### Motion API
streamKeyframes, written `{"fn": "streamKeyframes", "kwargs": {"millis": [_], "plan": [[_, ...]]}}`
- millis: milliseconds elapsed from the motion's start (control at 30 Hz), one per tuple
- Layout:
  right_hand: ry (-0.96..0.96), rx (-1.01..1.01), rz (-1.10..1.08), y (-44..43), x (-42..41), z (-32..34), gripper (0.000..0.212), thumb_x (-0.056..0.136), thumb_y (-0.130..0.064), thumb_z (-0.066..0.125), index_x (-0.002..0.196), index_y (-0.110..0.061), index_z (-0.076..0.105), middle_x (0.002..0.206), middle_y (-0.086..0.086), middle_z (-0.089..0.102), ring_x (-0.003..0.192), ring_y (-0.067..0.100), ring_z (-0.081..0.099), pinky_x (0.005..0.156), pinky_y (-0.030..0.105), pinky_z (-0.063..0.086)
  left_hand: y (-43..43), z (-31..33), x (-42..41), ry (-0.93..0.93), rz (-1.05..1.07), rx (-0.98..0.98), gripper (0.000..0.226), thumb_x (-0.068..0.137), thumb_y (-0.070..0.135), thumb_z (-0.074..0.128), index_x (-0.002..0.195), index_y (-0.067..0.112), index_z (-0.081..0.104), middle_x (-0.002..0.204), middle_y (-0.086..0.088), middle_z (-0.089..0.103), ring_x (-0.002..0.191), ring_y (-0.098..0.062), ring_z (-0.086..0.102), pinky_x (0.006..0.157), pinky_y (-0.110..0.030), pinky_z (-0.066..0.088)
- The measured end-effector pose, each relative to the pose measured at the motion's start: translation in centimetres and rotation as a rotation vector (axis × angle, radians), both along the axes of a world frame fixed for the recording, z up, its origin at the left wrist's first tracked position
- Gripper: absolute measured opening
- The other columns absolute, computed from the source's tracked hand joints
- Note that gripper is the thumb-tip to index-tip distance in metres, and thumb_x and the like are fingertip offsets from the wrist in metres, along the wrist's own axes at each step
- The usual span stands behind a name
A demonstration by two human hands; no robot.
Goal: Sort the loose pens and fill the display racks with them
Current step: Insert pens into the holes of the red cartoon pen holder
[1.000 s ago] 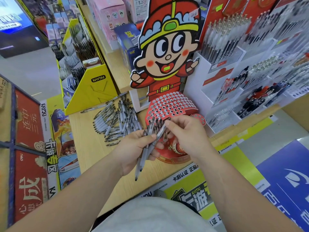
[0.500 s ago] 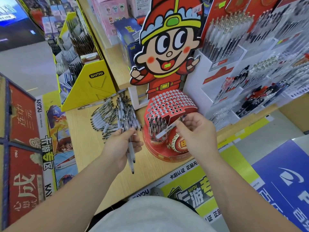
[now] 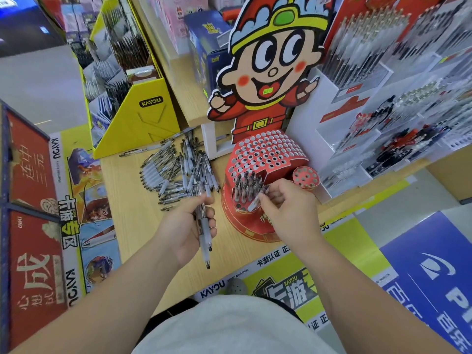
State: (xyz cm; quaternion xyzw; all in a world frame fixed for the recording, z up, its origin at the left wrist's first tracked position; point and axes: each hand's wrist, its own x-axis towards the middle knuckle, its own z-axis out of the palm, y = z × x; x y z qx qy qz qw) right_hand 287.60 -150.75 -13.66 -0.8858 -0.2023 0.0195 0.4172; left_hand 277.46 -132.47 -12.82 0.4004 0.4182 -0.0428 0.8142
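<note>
Right grip (image 3: 288,208) pinches a pen (image 3: 254,203) at the red rack (image 3: 268,154); left grip (image 3: 186,226) clasps spare pens (image 3: 205,249).

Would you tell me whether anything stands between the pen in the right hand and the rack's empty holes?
Nothing visible does. The right hand holds the pen at the lower tier of the rack, beside the standing pens; the upper holes lie open. The left hand holds spare pens off to the side.
</note>
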Motion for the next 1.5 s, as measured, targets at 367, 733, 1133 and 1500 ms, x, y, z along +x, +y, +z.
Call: {"fn": "streamKeyframes", "kwargs": {"millis": [367, 733, 1133, 1500], "plan": [[0.06, -0.107, 0.024, 0.7, -0.4, -2.0, 0.008, 0.085, -0.02, 0.077, 0.084, -0.018, 0.069, 0.076, -0.013, 0.068, 0.072, 0.005, 0.065, 0.071, 0.036, 0.057, 0.3, -0.4, -0.2, -0.004, -0.008, -0.024, 0.018, 0.102, 0.023, 0.053, 0.102, 0.008, 0.062, 0.07, -0.005, 0.056, 0.056, -0.019, 0.051, 0.053, -0.031, 0.047], [0.116, -0.132, -0.082, 1.7, -0.6, -2.9, 0.017, 0.085, -0.021, 0.078, 0.074, -0.019, 0.066, 0.066, -0.014, 0.061, 0.063, 0.001, 0.059, 0.055, 0.01, 0.038, 0.0, -0.1, 0.1, -0.039, -0.055, -0.03, 0.02, 0.103, 0.021, 0.051, 0.106, 0.007, 0.064, 0.073, -0.007, 0.058, 0.058, -0.02, 0.052, 0.054, -0.031, 0.049], [0.292, 0.114, -0.111, 0.8, 0.0, 3.6, 0.024, 0.081, -0.042, 0.08, 0.071, -0.023, 0.068, 0.062, -0.006, 0.068, 0.059, 0.006, 0.064, 0.061, 0.023, 0.053, -0.7, 2.2, 0.5, -0.177, -0.344, 0.214, 0.022, 0.103, 0.016, 0.055, 0.116, 0.001, 0.066, 0.076, -0.009, 0.061, 0.058, -0.019, 0.053, 0.052, -0.029, 0.045], [0.634, 0.296, -0.026, 1.1, -0.8, 5.1, 0.011, 0.086, -0.024, 0.079, 0.085, -0.014, 0.073, 0.068, 0.004, 0.073, 0.058, 0.015, 0.068, 0.054, 0.028, 0.057, -3.2, 4.4, 0.5, -0.173, -0.571, 0.496, 0.011, 0.101, 0.011, 0.06, 0.101, 0.0, 0.062, 0.076, -0.008, 0.064, 0.053, -0.015, 0.049, 0.05, -0.028, 0.04]]}}
